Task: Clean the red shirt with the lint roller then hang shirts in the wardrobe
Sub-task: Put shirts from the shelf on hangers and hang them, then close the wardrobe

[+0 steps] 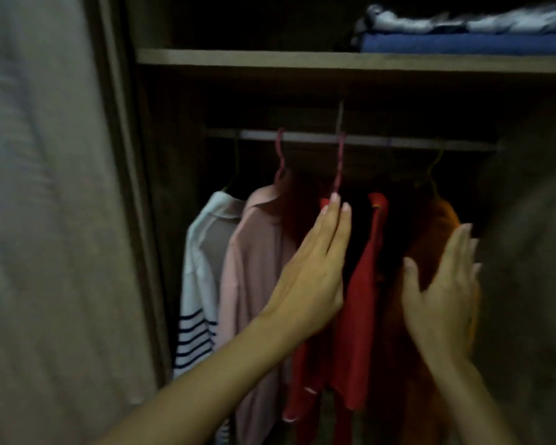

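Four garments hang from the rail in the dim wardrobe: from left to right a white striped top, a pink shirt, the red shirt and, at far right, what looks like an orange one. The left hand lies flat, fingers together, beside the red shirt's hanger. The right hand is spread open against the orange garment. Two folded items sit on the shelf above.

Dim light; a wooden shelf holds folded blue fabric, a pale curtain hanging left.
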The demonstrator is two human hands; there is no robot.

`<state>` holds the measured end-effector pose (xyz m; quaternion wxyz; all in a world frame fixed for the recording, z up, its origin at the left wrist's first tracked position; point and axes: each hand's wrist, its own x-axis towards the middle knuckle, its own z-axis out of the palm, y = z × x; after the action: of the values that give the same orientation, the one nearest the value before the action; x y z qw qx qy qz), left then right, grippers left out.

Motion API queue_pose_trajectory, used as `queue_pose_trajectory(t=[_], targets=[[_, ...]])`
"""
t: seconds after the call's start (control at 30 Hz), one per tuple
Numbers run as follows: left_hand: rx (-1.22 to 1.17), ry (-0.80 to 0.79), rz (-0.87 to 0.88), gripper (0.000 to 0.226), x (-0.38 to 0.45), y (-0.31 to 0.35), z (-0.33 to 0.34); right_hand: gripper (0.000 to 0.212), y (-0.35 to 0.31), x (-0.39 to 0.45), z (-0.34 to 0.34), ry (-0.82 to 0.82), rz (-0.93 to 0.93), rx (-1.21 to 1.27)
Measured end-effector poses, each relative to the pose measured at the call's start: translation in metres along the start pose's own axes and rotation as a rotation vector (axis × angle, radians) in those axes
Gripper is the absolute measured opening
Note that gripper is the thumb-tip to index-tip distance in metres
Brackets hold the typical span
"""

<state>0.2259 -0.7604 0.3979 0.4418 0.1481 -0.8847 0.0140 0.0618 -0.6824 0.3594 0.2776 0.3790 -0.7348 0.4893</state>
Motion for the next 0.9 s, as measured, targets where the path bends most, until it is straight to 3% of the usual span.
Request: queue_pose_trajectory(t=[0.17, 0.27, 0.47, 0.6, 0.9], targets=[[0.219, 0.184, 0.151, 0.064, -0.054, -0.076, -0.112, 0.077, -0.101, -0.067, 0.036, 0.098, 0.021, 0.210], [0.339, 0.254, 0.148, 0.060, -0.083, -0.134, -0.169, 0.072, -0.169, -0.118, 0.077, 0.045, -0.064, 0.263], [0.656, 0.162, 0.096, 0.061, -0.109, -0.244, -0.223, 0.080, -0.278, -0.198, 0.142, -0.125, -0.278, 0.197], [0.783, 0.169, 0.169, 0.063, -0.107, -0.265, -0.220, 0.092, -0.304, -0.210, 0.172, -0.090, -0.256, 0.006], [0.718, 0.231, 0.162, 0.065, -0.104, -0.263, -0.209, 0.086, -0.288, -0.203, 0.185, -0.031, -0.298, -0.101]])
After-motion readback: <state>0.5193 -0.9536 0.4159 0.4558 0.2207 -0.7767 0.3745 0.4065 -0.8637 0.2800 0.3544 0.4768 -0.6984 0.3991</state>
